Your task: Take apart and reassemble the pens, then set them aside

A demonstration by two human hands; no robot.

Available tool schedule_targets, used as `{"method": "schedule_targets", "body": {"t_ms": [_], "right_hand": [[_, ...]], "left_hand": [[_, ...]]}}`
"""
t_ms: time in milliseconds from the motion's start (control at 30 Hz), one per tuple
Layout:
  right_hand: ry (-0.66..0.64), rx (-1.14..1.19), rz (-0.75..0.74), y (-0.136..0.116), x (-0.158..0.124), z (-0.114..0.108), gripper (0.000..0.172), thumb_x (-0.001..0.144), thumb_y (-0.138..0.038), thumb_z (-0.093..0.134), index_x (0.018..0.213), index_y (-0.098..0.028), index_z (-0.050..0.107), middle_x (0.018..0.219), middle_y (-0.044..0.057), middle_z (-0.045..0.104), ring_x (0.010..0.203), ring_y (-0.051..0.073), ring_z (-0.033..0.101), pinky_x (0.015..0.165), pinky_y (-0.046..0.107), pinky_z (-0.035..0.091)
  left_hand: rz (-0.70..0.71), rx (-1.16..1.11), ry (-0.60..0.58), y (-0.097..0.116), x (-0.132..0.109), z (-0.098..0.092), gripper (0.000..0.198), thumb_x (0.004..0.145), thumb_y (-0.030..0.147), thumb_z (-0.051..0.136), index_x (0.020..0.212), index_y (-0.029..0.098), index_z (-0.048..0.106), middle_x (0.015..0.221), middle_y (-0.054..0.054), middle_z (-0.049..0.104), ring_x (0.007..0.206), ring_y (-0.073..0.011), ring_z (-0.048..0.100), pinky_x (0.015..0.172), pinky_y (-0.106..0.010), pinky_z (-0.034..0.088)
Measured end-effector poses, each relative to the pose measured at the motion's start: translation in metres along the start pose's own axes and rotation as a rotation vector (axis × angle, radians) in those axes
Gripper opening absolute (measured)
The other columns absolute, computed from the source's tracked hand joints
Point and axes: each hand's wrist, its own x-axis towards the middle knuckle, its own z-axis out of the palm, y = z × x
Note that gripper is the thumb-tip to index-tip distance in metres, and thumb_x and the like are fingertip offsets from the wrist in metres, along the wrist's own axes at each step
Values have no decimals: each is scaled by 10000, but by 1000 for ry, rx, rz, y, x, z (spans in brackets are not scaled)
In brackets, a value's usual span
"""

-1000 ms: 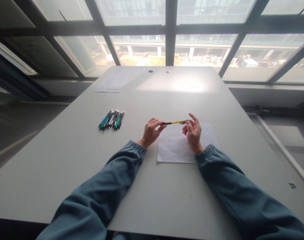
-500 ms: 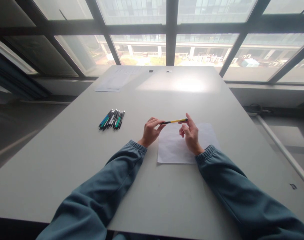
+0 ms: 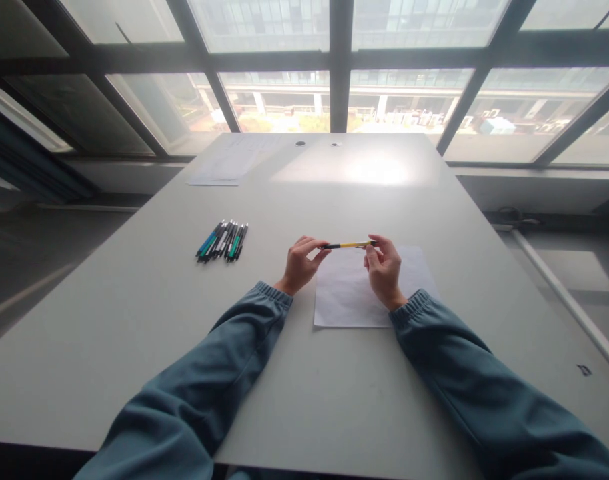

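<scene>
A yellow and black pen [image 3: 348, 245] is held level between my two hands, above the top edge of a white sheet of paper [image 3: 341, 300]. My left hand [image 3: 301, 263] pinches its black end between thumb and fingertips. At the other end, my right hand [image 3: 384, 267] has its thumb and index finger closed on the pen, with the remaining fingers curled in. The right fingertips cover that tip. To the left of my hands, a bunch of pens [image 3: 222, 241] in black, blue, green and grey lies side by side on the white table [image 3: 264, 200].
Several papers [image 3: 219, 167] lie at the far left of the table. Two round cable holes [image 3: 300, 144] are near its far edge, close to a large window. A small dark mark [image 3: 583, 370] shows at the right side of the tabletop.
My right thumb and index finger have closed on the pen's right end; before, the index finger was stretched out against it. The left hand keeps its pinch.
</scene>
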Motion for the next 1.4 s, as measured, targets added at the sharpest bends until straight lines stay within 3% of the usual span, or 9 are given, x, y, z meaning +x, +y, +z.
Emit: {"method": "schedule_targets", "body": {"t_ms": [200, 333, 467, 800, 1000, 1133, 1267, 1400], "right_hand": [[-40, -79, 11, 1, 1, -3, 282, 905, -402, 659, 1089, -190, 682, 696, -11, 601, 570, 127, 545, 521, 264, 445], [-102, -169, -43, -1, -1, -2, 238, 907, -396, 655, 1032, -207, 724, 782, 19, 655, 610, 137, 571, 560, 277, 472], [-176, -236, -105, -2, -2, -1, 227, 931, -388, 626, 1028, -223, 748, 894, 45, 683, 665, 150, 595, 590, 283, 479], [-330, -610, -257, -9, -8, -6, 175, 963, -286, 575, 934, -230, 738, 808, 40, 678, 704, 173, 602, 688, 290, 444], [-357, -731, -214, -31, -24, -9, 192, 939, -265, 598, 782, -222, 699, 752, 35, 688, 697, 180, 617, 679, 288, 422], [-320, -755, -238, -40, -23, -23, 219, 951, -281, 575, 796, -214, 715, 759, 44, 705, 695, 175, 622, 681, 283, 424], [-204, -668, -101, -34, 0, -47, 217, 903, -291, 612, 765, -181, 739, 729, 39, 727, 661, 170, 634, 678, 277, 450], [-33, -632, 4, -21, 34, -85, 258, 874, -351, 631, 766, -153, 756, 695, 56, 738, 654, 193, 662, 650, 283, 464]], "left_hand": [[-314, -440, 46, -6, 1, 0, 303, 810, 441, 802, 963, 180, 778, 867, -76, 761, 779, -168, 677, 693, -294, 509], [-467, -620, 121, -11, 4, -1, 398, 766, 518, 818, 934, 161, 765, 766, -60, 734, 704, -142, 648, 638, -266, 486], [-530, -702, 142, -15, 7, -2, 399, 762, 538, 814, 881, 163, 746, 819, -64, 723, 735, -132, 642, 611, -245, 464], [-558, -707, 144, -25, 6, -2, 389, 808, 559, 759, 892, 181, 729, 867, -61, 714, 793, -142, 670, 636, -250, 466], [-527, -656, 107, -20, 5, -2, 424, 794, 572, 762, 905, 163, 736, 917, -92, 743, 795, -164, 687, 631, -260, 480], [-435, -500, 51, -16, 3, 1, 420, 866, 533, 696, 1060, 164, 746, 1005, -105, 764, 903, -206, 713, 797, -327, 534], [-220, -84, -46, -7, -1, 4, 274, 953, 377, 584, 1080, 195, 745, 1009, -73, 764, 1009, -221, 687, 961, -393, 518], [-21, 84, -213, -4, -4, 5, 252, 975, 293, 533, 1118, 234, 731, 1092, -61, 749, 1073, -217, 661, 1014, -410, 502]]}}
